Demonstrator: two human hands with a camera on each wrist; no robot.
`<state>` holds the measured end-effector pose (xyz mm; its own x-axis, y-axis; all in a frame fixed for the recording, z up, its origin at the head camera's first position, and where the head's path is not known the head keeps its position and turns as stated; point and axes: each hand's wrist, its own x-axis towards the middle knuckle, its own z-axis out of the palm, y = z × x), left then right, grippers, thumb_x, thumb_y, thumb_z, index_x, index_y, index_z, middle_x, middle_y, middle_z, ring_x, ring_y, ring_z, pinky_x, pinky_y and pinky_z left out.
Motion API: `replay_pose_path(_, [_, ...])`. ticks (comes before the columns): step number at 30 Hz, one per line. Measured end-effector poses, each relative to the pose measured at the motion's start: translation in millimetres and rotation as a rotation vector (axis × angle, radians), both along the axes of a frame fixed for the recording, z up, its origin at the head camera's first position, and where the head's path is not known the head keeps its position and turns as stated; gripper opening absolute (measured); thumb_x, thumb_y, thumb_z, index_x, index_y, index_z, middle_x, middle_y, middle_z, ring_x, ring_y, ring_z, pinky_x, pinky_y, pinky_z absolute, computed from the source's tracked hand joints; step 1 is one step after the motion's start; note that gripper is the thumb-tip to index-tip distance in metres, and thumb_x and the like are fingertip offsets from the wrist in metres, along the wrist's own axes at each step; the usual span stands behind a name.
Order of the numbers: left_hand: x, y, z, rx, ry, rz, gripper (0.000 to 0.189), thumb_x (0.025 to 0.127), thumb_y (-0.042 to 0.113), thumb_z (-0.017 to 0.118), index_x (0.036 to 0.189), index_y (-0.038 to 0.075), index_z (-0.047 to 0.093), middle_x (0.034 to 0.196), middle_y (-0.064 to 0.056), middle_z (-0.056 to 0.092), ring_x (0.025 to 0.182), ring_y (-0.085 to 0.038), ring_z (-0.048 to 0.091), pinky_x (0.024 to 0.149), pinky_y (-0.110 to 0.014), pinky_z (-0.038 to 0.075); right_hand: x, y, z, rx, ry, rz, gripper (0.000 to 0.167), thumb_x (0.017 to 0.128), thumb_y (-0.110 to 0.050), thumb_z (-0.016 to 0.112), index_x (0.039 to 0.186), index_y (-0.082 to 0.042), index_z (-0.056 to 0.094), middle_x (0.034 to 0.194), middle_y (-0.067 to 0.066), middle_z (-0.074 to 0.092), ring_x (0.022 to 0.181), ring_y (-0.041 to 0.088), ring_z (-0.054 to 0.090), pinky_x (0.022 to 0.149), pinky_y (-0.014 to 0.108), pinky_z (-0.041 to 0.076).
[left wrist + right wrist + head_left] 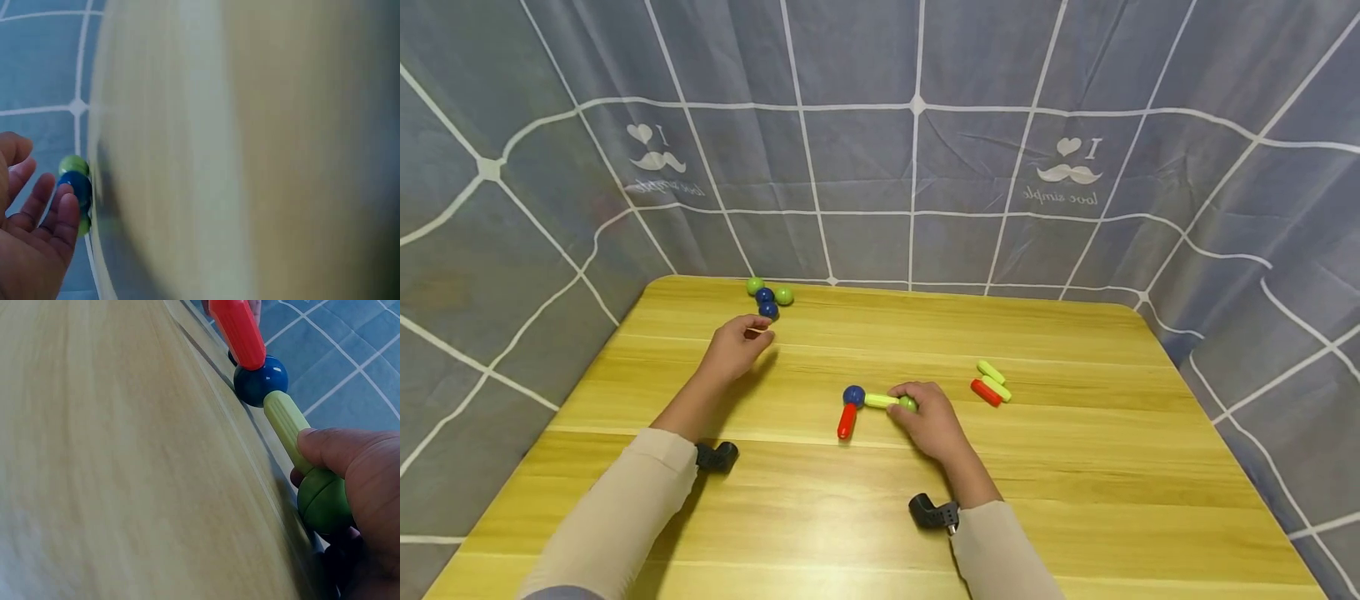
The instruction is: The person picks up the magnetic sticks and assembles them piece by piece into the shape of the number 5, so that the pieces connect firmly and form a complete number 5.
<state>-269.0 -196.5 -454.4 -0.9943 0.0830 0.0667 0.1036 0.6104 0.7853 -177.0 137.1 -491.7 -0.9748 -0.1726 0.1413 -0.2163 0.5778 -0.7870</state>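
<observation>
My right hand [931, 419] grips a joined piece at its right end, with the thumb on a yellow-green rod [289, 428] and the other fingers partly hidden behind a green ball [324, 501]. From that rod the piece runs left to a blue ball [853, 396], where a red rod [847, 422] sticks out toward me. Farther left, my left hand [736, 346] hovers with loosely bent fingers and nothing between them. Just beyond its fingertips lie loose blue balls [768, 309] and green balls [784, 296]. In the left wrist view, the fingers partly cover the blue ball [75, 186].
To the right of my right hand lie a loose red rod [986, 392] and two yellow-green rods [991, 372], close together. The wooden table [1075, 467] ends at a grey curtain [857, 158] with white lines, which rises behind it and along both sides.
</observation>
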Motion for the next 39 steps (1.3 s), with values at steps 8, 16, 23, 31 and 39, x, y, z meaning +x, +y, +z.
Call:
replay_pose_path(8, [-25.7,-8.5,-3.4,0.017,0.04,0.065,0.041,0.1,0.018,0.056,0.134,-0.005,0.055,0.134,-0.025,0.051,0.12,-0.042,0.052,0.096,-0.052,0.047,0.4,-1,2.1,0.0,-0.002,0.001,0.015,0.092,-0.016,0.071,0.106,-0.014,0.073,0.099,0.002,0.063,0.091,0.02,0.051,0.079,0.038,0.044])
replay_pose_path(16, [-41.0,-10.9,-15.8,0.088,0.061,0.154,0.044,0.098,0.015,0.061,0.136,-0.006,0.053,0.133,-0.026,0.05,0.116,-0.041,0.053,0.094,-0.048,0.048,0.4,-3,1.3,-0.004,-0.012,-0.013,0.014,0.091,-0.016,0.071,0.105,-0.016,0.074,0.1,-0.001,0.065,0.092,0.019,0.051,0.08,0.037,0.044])
replay_pose_path(23, [-48.3,-11.3,-19.7,0.056,0.022,0.11,0.051,0.098,0.018,0.062,0.141,-0.005,0.048,0.133,-0.025,0.051,0.11,-0.036,0.052,0.09,-0.043,0.047,0.1,-3,1.4,0.01,0.007,-0.009,0.013,0.091,-0.016,0.071,0.104,-0.016,0.074,0.1,0.0,0.065,0.094,0.019,0.053,0.081,0.038,0.044])
replay_pose_path(31, [-49.3,-10.2,-24.2,-0.046,-0.007,0.114,0.053,0.098,0.028,0.062,0.141,-0.001,0.05,0.127,-0.022,0.056,0.113,-0.037,0.052,0.099,-0.051,0.041,2.2,-2,0.6,0.016,0.006,-0.004,0.014,0.091,-0.017,0.071,0.105,-0.016,0.074,0.1,-0.001,0.066,0.094,0.019,0.053,0.081,0.038,0.044])
replay_pose_path(39, [-47.0,-5.3,-25.0,-0.038,0.015,0.132,0.051,0.097,0.03,0.063,0.137,0.0,0.053,0.121,-0.021,0.058,0.109,-0.035,0.052,0.099,-0.051,0.041,0.1,-1,-0.6,0.019,0.039,-0.004,0.014,0.091,-0.016,0.071,0.104,-0.015,0.074,0.099,-0.001,0.067,0.092,0.019,0.052,0.08,0.038,0.044])
